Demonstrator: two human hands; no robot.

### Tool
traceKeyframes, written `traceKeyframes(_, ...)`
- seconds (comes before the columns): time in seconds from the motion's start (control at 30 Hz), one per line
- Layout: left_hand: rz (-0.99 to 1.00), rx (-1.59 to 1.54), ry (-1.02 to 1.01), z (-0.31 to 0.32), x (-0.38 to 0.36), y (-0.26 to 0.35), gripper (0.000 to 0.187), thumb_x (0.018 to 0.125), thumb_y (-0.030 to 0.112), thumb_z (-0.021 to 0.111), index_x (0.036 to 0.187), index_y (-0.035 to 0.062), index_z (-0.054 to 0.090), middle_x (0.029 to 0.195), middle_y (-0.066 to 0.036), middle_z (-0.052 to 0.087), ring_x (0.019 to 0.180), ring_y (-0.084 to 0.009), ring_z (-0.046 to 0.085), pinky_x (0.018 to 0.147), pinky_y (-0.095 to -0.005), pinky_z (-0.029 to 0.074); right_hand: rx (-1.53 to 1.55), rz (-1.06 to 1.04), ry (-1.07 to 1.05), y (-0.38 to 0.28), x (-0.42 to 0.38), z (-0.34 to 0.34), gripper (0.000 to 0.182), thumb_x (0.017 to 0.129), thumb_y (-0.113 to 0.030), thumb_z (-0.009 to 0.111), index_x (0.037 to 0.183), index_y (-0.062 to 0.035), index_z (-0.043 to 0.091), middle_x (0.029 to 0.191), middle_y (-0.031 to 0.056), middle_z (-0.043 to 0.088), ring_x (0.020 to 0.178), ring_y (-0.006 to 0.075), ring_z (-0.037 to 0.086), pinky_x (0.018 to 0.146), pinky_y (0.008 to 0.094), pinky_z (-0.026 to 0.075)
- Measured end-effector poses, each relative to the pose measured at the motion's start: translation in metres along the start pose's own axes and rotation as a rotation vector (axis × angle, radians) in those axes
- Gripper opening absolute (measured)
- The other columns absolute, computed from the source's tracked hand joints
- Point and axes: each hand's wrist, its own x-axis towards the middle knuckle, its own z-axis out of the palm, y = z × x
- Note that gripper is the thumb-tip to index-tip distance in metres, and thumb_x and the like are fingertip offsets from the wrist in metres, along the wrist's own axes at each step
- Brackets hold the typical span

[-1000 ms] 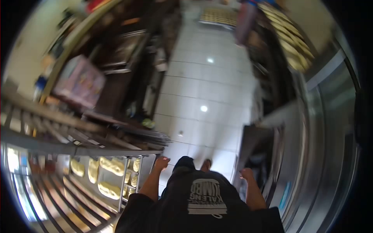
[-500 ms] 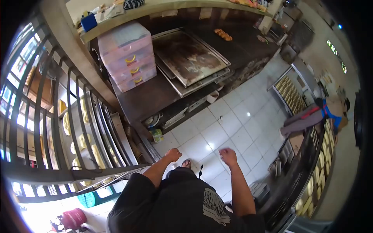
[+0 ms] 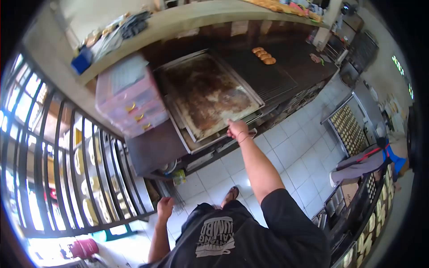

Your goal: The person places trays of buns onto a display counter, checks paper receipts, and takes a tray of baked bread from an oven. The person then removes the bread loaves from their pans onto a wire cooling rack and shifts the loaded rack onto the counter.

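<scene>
My right hand reaches forward to the front edge of a stained metal baking tray, its fingers curled at or just over the rim; what they grip is too small to make out. That tray lies on top of other trays on the dark counter. My left hand hangs lower at the left, fingers curled, near the end of the barred rack, and nothing shows in it.
A pink drawer unit stands left of the trays. Bread rolls lie farther back on the counter. Behind bars at left are trays of dough. A person bends beside filled trays at right.
My right hand has moved forward and up to the tray's edge. My left hand has shifted left and down. The view has moved nearer to the counter.
</scene>
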Motion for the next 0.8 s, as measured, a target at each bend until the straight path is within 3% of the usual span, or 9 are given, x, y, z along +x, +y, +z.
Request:
traceKeyframes(0.07, -0.083, -0.335, 0.041, 0.0, -0.004, 0.026, 0.025, 0.087, 0.019, 0.063, 0.1, -0.0015, 0.067, 0.076, -0.008, 0.066, 0.062, -0.016, 0.059, 0.056, -0.0257, 0.049, -0.15, -0.005, 0.008, 0.0, 0.02, 0.002, 0.046, 0.09, -0.037, 0.054, 0.061, -0.0028, 0.065, 0.049, 0.006, 0.059, 0.042, 0.0224, 0.058, 0.047, 0.0299, 0.048)
traceKeyframes(0.13, -0.031, -0.345, 0.051, -0.001, 0.021, 0.057, 0.024, 0.087, 0.019, 0.063, 0.101, -0.0014, 0.066, 0.076, -0.008, 0.066, 0.063, -0.0157, 0.059, 0.056, -0.0254, 0.049, -0.336, -0.132, 0.015, 0.007, 0.026, -0.003, 0.04, 0.083, -0.032, 0.053, 0.064, -0.0005, 0.068, 0.053, 0.0079, 0.064, 0.054, 0.0297, 0.064, 0.059, 0.0336, 0.053)
traceKeyframes(0.17, -0.004, -0.373, 0.061, 0.003, 0.034, 0.071, 0.024, 0.088, 0.018, 0.063, 0.102, -0.0013, 0.066, 0.077, -0.008, 0.066, 0.064, -0.0154, 0.06, 0.056, -0.025, 0.05, -0.315, -0.032, 0.112, 0.017, 0.04, 0.007, 0.037, 0.077, -0.03, 0.052, 0.068, 0.0007, 0.07, 0.055, 0.0085, 0.065, 0.067, 0.0344, 0.066, 0.066, 0.0375, 0.053)
traceKeyframes(0.33, 0.162, -0.36, 0.039, 0.021, 0.098, 0.204, 0.019, 0.091, 0.016, 0.062, 0.102, 0.0, 0.064, 0.081, -0.008, 0.066, 0.066, -0.0136, 0.061, 0.057, -0.0243, 0.052, -0.38, -0.004, 0.228, 0.042, 0.016, -0.048, 0.042, 0.082, -0.032, 0.049, 0.068, 0.001, 0.07, 0.074, 0.0192, 0.07, 0.073, 0.0414, 0.064, 0.065, 0.045, 0.05)
traceKeyframes(0.4, 0.194, -0.321, -0.054, 0.025, 0.147, 0.244, 0.016, 0.093, 0.014, 0.061, 0.102, 0.0006, 0.064, 0.084, -0.007, 0.066, 0.066, -0.0138, 0.062, 0.057, -0.0254, 0.054, -0.649, -0.176, 0.287, 0.058, -0.002, -0.079, 0.045, 0.086, -0.033, 0.046, 0.072, 0.0024, 0.07, 0.081, 0.0241, 0.069, 0.072, 0.0447, 0.062, 0.065, 0.0477, 0.049)
traceKeyframes(0.5, 0.276, -0.295, -0.264, -0.026, 0.314, 0.293, 0.018, 0.094, 0.018, 0.06, 0.1, 0.0028, 0.065, 0.083, -0.007, 0.066, 0.066, -0.0129, 0.061, 0.052, -0.0237, 0.05, -0.55, -0.042, 0.466, 0.034, 0.022, -0.024, 0.051, 0.087, -0.039, 0.047, 0.072, 0.0059, 0.068, 0.079, 0.0249, 0.067, 0.071, 0.0432, 0.062, 0.066, 0.0473, 0.049)
traceKeyframes(0.6, 0.026, -0.428, -0.573, -0.04, 0.445, 0.339, 0.026, 0.097, 0.027, 0.056, 0.091, 0.0039, 0.066, 0.072, -0.005, 0.065, 0.054, -0.0099, 0.056, 0.042, -0.0211, 0.038, -0.415, 0.084, 0.644, 0.022, 0.03, 0.017, 0.058, 0.087, -0.045, 0.048, 0.073, 0.0093, 0.066, 0.077, 0.0258, 0.066, 0.071, 0.0418, 0.061, 0.067, 0.0468, 0.049)
traceKeyframes(0.73, 0.009, -0.045, -0.698, -0.022, 0.538, 0.375, 0.038, 0.098, 0.033, 0.056, 0.073, 0.0057, 0.064, 0.057, -0.003, 0.06, 0.041, -0.0093, 0.046, 0.037, -0.0217, 0.03, 0.067, 0.463, 0.89, 0.0, 0.031, 0.043, 0.067, 0.092, -0.053, 0.046, 0.077, 0.0089, 0.065, 0.076, 0.0254, 0.066, 0.07, 0.0433, 0.061, 0.067, 0.0485, 0.048)
traceKeyframes(0.8, 0.022, 0.13, -0.737, -0.013, 0.58, 0.38, 0.038, 0.098, 0.032, 0.055, 0.071, 0.0062, 0.064, 0.057, -0.003, 0.059, 0.04, -0.0097, 0.043, 0.036, -0.0226, 0.029, 0.114, 0.529, 0.981, -0.003, 0.034, 0.068, 0.068, 0.093, -0.054, 0.044, 0.076, 0.0086, 0.065, 0.076, 0.0254, 0.066, 0.07, 0.0432, 0.061, 0.068, 0.0486, 0.048)
